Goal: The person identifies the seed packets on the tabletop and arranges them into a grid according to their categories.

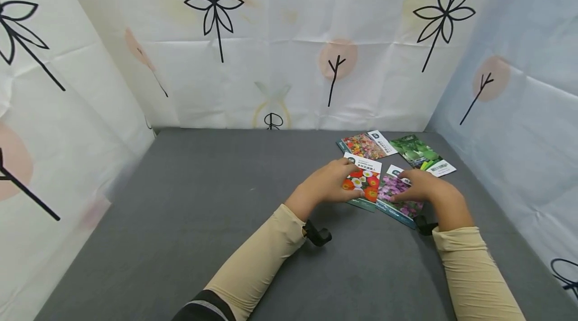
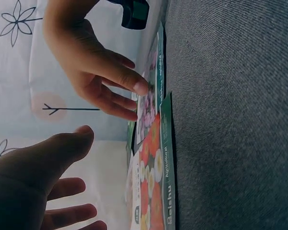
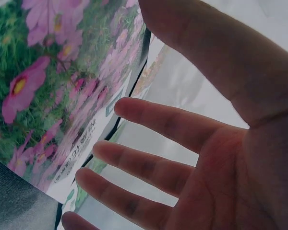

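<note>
Four flat seed packets lie at the right of the dark table. Over the red-and-white flower packet (image 1: 366, 182) hovers my left hand (image 1: 328, 180), thumb and fingers apart. The left wrist view shows a gap between that hand (image 2: 43, 177) and the packet. My right hand (image 1: 434, 193) is above the purple flower packet (image 1: 392, 188). Spread fingers of that hand (image 3: 206, 158) appear near the pink blossoms in the right wrist view. Whether a fingertip touches the packet, I cannot tell. Neither hand grips anything.
Behind these two lie an orange flower packet (image 1: 363, 146) and a green leafy packet (image 1: 415, 153). The grey tabletop (image 1: 217, 185) runs left and forward. White patterned sheets (image 1: 289, 75) hang around its back and sides.
</note>
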`<action>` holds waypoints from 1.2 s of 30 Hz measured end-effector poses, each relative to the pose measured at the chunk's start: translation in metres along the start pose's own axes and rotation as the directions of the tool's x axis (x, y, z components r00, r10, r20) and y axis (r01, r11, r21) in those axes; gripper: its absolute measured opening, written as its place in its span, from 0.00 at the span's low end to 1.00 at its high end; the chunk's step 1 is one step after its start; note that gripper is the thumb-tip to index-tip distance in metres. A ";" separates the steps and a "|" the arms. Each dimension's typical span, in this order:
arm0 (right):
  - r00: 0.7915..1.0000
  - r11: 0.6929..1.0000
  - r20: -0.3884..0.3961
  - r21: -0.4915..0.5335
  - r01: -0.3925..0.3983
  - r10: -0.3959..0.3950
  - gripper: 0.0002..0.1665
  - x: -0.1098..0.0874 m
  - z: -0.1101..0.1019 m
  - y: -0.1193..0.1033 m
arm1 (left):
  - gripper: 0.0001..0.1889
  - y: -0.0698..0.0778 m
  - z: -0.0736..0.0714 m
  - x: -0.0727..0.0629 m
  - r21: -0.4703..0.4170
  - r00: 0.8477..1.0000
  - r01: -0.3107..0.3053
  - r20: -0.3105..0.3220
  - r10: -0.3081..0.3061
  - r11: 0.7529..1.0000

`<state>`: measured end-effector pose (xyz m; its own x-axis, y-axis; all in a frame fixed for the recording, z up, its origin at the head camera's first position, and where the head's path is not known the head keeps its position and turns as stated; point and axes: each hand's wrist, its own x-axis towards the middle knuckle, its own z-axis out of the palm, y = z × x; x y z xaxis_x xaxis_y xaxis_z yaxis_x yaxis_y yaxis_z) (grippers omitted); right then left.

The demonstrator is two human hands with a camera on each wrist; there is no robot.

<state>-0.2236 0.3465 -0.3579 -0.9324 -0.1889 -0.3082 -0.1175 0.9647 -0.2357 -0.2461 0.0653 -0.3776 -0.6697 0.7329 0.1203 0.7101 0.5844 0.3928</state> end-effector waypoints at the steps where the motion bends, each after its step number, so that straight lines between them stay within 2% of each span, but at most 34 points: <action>1: 1.000 1.000 0.005 0.001 -0.004 0.004 0.51 0.001 0.000 0.000 | 0.33 0.000 0.001 0.001 -0.006 1.000 -0.001 0.004 0.001 1.000; 11: 0.999 1.000 0.030 0.019 -0.023 0.023 0.49 0.002 0.000 0.001 | 0.30 -0.001 0.007 0.012 -0.025 1.000 0.021 0.004 -0.021 0.999; 19: 0.999 0.999 0.037 0.040 -0.030 0.028 0.50 0.001 0.001 0.000 | 0.24 0.001 0.018 0.024 0.044 0.999 -0.021 0.036 0.020 0.999; 30: 0.998 0.998 0.057 0.059 -0.034 0.031 0.49 0.003 0.002 -0.003 | 0.19 0.004 0.031 0.033 0.111 0.998 -0.029 0.056 0.023 0.993; 36: 0.997 0.997 0.065 0.059 -0.048 0.044 0.49 0.002 0.002 -0.002 | 0.20 0.009 0.033 0.034 0.139 0.997 -0.009 0.075 -0.001 0.990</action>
<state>-0.2245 0.3434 -0.3600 -0.9124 -0.1576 -0.3778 -0.0521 0.9601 -0.2747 -0.2551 0.1068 -0.3998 -0.6522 0.7563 0.0514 0.7397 0.6202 0.2611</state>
